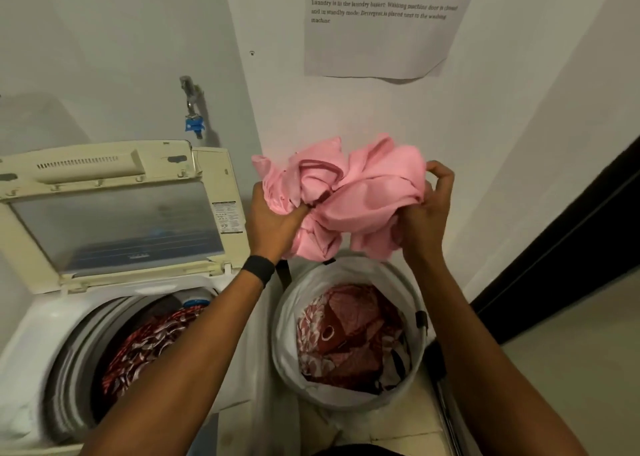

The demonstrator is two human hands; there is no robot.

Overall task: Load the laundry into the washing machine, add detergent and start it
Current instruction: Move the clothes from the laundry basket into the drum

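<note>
A bunched pink garment [360,196] hangs in the air above the white round laundry basket [287,320]. My left hand [273,223] grips its left side and my right hand [427,213] pinches its right edge. Inside the basket lies red and white patterned laundry [349,338]. To the left stands the top-loading washing machine [38,345] with its lid [114,213] raised. A red patterned cloth [145,348] lies in the drum, partly hidden by my left forearm. No detergent is in view.
A water tap with a blue fitting [194,116] juts from the wall behind the machine. A printed instruction sheet [384,23] hangs on the wall. A dark door frame [568,255] runs along the right, with tiled floor below it.
</note>
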